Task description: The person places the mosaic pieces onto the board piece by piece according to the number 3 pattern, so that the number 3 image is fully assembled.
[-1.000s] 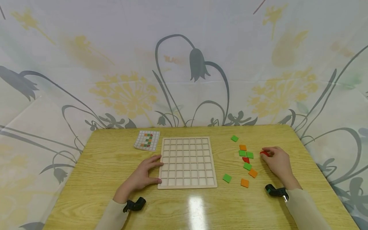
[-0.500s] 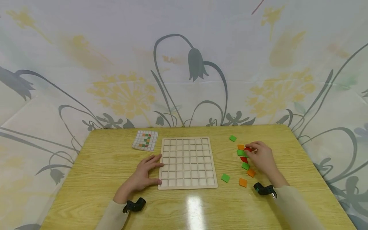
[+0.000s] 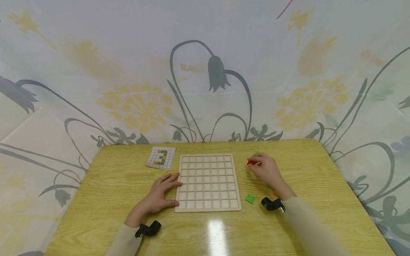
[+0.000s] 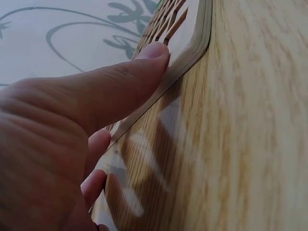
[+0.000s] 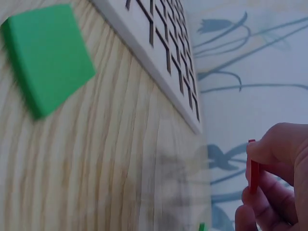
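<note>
The grid board (image 3: 208,182) is left uncovered from above, flanked by the left hand (image 3: 159,193) and a green tile (image 3: 250,198).

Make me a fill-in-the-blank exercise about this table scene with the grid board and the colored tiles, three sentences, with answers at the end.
1. The right hand pinches a small tile whose color is ____.
2. The left hand rests against the ____ edge of the wooden grid board.
3. The loose tile lying near the board's lower right corner is ____.

Missing words: red; left; green
</note>
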A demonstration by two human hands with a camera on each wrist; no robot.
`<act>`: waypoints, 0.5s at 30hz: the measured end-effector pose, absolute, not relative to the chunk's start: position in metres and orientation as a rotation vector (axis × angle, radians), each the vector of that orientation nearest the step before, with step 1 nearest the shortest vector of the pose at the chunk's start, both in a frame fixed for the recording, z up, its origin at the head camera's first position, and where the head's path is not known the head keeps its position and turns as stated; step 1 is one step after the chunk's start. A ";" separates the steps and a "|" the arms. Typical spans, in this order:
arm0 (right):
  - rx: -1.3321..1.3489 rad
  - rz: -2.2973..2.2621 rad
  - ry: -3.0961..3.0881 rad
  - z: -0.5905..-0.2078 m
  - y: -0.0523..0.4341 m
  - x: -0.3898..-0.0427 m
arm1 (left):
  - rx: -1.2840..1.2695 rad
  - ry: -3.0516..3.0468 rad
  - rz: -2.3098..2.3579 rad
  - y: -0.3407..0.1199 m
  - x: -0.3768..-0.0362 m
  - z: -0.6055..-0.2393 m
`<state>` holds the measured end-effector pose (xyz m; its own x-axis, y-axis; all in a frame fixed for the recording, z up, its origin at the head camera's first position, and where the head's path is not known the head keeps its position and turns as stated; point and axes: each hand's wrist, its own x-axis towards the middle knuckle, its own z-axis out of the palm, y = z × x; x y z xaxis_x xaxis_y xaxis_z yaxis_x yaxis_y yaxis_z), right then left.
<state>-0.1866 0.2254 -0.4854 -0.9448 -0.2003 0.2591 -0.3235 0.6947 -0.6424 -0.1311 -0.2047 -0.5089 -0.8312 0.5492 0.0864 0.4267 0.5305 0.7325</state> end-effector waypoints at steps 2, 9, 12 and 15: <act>0.471 1.113 -2.744 -0.485 0.217 -0.189 | 0.848 2.609 1.188 -0.205 -0.131 -0.510; 0.650 1.121 -2.759 -0.489 0.190 -0.202 | 0.850 2.616 1.200 -0.205 -0.133 -0.512; 0.695 1.153 -2.788 -0.489 0.180 -0.208 | 0.842 2.614 1.208 -0.205 -0.133 -0.513; 0.731 1.219 -2.817 -0.487 0.169 -0.214 | 0.834 2.609 1.219 -0.204 -0.133 -0.513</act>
